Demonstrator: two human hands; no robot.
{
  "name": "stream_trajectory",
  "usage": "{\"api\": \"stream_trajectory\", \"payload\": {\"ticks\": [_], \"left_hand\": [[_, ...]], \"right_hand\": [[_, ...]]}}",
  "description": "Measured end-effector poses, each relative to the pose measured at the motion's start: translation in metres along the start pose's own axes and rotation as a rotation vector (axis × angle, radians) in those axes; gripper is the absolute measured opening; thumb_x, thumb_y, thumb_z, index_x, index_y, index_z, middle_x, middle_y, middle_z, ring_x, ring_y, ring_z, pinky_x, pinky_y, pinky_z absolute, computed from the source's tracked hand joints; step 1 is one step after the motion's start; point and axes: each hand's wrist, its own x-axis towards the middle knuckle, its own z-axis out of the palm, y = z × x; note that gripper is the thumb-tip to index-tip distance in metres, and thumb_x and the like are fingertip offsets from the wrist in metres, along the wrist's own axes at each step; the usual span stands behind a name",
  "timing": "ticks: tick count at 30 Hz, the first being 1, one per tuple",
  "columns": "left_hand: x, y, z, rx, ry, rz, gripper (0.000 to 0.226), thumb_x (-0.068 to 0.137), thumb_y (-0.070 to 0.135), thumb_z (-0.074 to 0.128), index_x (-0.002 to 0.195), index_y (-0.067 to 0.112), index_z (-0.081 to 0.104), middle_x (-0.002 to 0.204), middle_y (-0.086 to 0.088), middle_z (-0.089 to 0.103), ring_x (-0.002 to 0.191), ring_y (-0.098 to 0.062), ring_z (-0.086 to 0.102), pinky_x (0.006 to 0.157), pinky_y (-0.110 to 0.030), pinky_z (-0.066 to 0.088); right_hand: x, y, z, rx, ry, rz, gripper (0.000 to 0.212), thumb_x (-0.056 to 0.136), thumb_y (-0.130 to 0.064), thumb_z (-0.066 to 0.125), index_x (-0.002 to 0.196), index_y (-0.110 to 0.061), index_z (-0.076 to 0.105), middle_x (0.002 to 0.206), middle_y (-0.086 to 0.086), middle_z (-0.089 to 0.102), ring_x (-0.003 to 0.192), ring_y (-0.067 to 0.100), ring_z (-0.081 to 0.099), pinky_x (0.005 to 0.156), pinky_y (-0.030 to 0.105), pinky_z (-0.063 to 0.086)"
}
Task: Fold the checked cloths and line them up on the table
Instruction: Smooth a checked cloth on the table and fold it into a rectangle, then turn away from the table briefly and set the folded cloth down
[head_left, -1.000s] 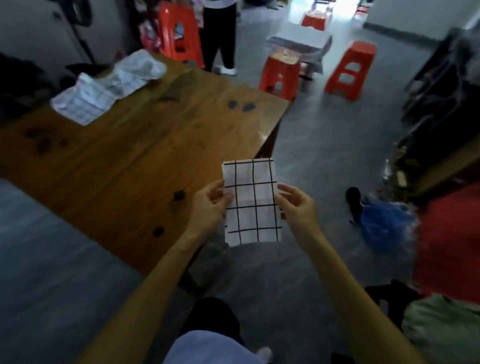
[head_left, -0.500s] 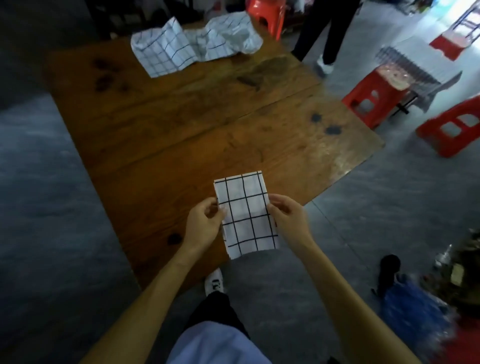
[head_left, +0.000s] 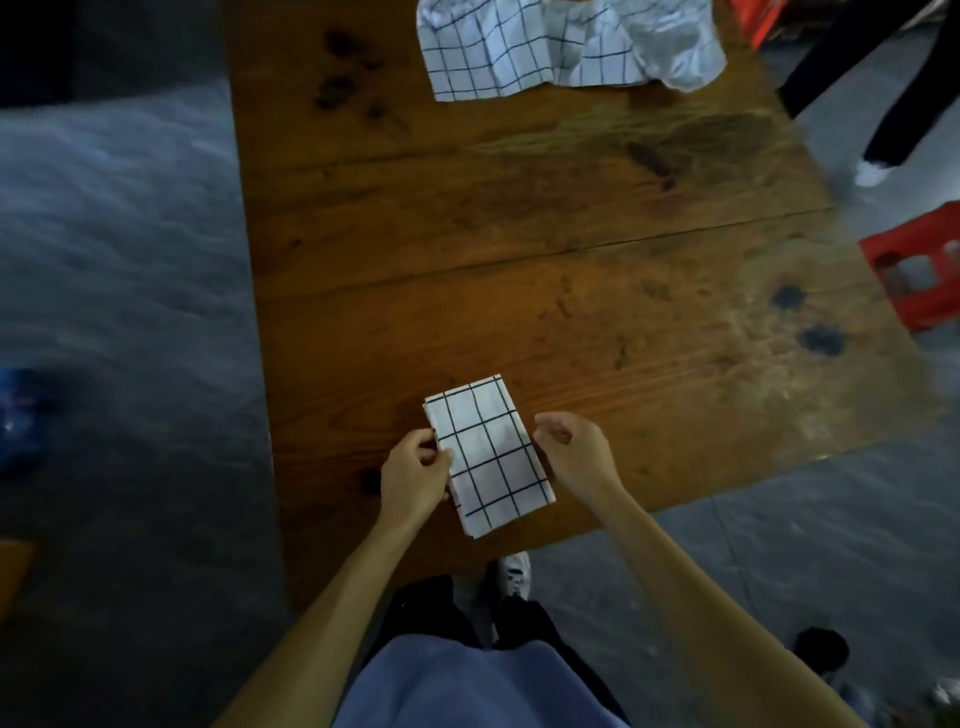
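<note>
A small folded white cloth (head_left: 488, 452) with a black check lies over the near part of the wooden table (head_left: 571, 312). My left hand (head_left: 413, 475) pinches its left edge. My right hand (head_left: 574, 447) hovers just off its right edge, fingers curled and apart, touching nothing. At the table's far end lies a heap of crumpled, unfolded checked cloths (head_left: 566, 44).
A red plastic stool (head_left: 919, 278) stands off the table's right side. A person's dark-trousered legs (head_left: 883, 98) stand at the far right. The grey floor (head_left: 119, 338) surrounds the table. My own legs and shoe (head_left: 511, 574) are at the near edge.
I have turned toward the table and brought the folded cloth down over its near end. My right hand has let go of the cloth's right edge.
</note>
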Motion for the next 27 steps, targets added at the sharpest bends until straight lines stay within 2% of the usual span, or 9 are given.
{"api": "stream_trajectory", "payload": {"ticks": [3,6,9,13,16,19,23,25,27], "left_hand": [[-0.004,-0.003,-0.001,0.044,0.091,-0.036,0.040,0.092,0.021,0.061,0.130,0.015,0.050,0.092,0.008,0.059,0.077,-0.013,0.064,0.071,-0.035,0.059],[-0.017,0.000,-0.005,0.094,0.173,-0.041,0.037,0.093,0.022,0.060,0.128,0.016,0.052,0.108,-0.001,0.062,0.082,-0.013,0.063,0.076,-0.035,0.058],[-0.038,0.012,-0.010,0.108,0.204,-0.047,0.034,0.094,0.023,0.057,0.127,0.016,0.053,0.114,-0.004,0.061,0.083,-0.013,0.063,0.069,-0.028,0.056],[-0.074,0.038,-0.034,0.101,0.295,0.104,0.030,0.095,0.030,0.055,0.123,0.021,0.056,0.118,-0.001,0.061,0.097,-0.015,0.062,0.089,-0.039,0.054],[-0.096,0.062,-0.066,0.149,0.383,0.219,0.032,0.097,0.035,0.049,0.123,0.019,0.057,0.118,0.001,0.062,0.103,-0.014,0.060,0.094,-0.034,0.048],[-0.116,0.087,-0.108,0.166,0.475,0.302,0.034,0.099,0.036,0.044,0.122,0.016,0.060,0.113,0.003,0.062,0.099,-0.008,0.055,0.083,-0.022,0.042],[-0.142,0.108,-0.173,0.166,0.594,0.395,0.029,0.099,0.032,0.047,0.114,0.014,0.065,0.097,0.003,0.064,0.083,-0.006,0.055,0.067,-0.016,0.038],[-0.154,0.111,-0.208,0.182,0.613,0.445,0.030,0.098,0.032,0.048,0.114,0.014,0.066,0.097,0.001,0.067,0.090,-0.012,0.060,0.069,-0.015,0.039],[-0.167,0.112,-0.245,0.209,0.639,0.504,0.032,0.097,0.033,0.049,0.117,0.015,0.065,0.109,-0.001,0.069,0.103,-0.015,0.062,0.078,-0.016,0.039]], "right_hand": [[0.004,0.004,-0.008,-0.014,-0.043,-0.025,0.027,0.097,-0.024,0.056,0.122,-0.019,0.062,0.112,-0.007,0.064,0.097,0.003,0.055,0.069,0.006,0.039],[0.003,-0.002,-0.014,-0.030,-0.079,-0.095,0.026,0.097,-0.024,0.054,0.122,-0.020,0.062,0.112,-0.005,0.065,0.097,0.005,0.057,0.070,0.009,0.041],[0.001,-0.021,-0.017,-0.067,-0.114,-0.194,0.027,0.099,-0.025,0.052,0.123,-0.020,0.061,0.109,-0.006,0.065,0.083,0.001,0.055,0.064,0.012,0.041],[-0.013,-0.072,-0.023,-0.078,-0.137,-0.388,0.026,0.099,-0.025,0.051,0.123,-0.020,0.060,0.108,-0.005,0.064,0.080,0.001,0.054,0.061,0.012,0.038],[-0.029,-0.118,-0.023,-0.052,-0.146,-0.533,0.025,0.099,-0.027,0.052,0.122,-0.022,0.061,0.105,-0.007,0.065,0.079,0.001,0.055,0.061,0.011,0.039],[-0.050,-0.168,-0.020,-0.048,-0.141,-0.662,0.022,0.099,-0.027,0.052,0.118,-0.022,0.061,0.091,-0.011,0.063,0.063,0.000,0.053,0.047,0.007,0.038],[-0.085,-0.230,-0.005,-0.064,-0.155,-0.792,0.023,0.098,-0.026,0.053,0.120,-0.020,0.060,0.091,-0.009,0.063,0.064,0.002,0.057,0.048,0.009,0.041],[-0.106,-0.262,0.009,-0.074,-0.123,-0.846,0.023,0.098,-0.030,0.052,0.118,-0.022,0.062,0.095,-0.008,0.065,0.069,0.002,0.059,0.053,0.011,0.043],[-0.130,-0.297,0.022,-0.077,-0.085,-0.899,0.020,0.098,-0.031,0.052,0.112,-0.022,0.063,0.092,-0.007,0.067,0.071,0.004,0.061,0.057,0.015,0.046]]}}
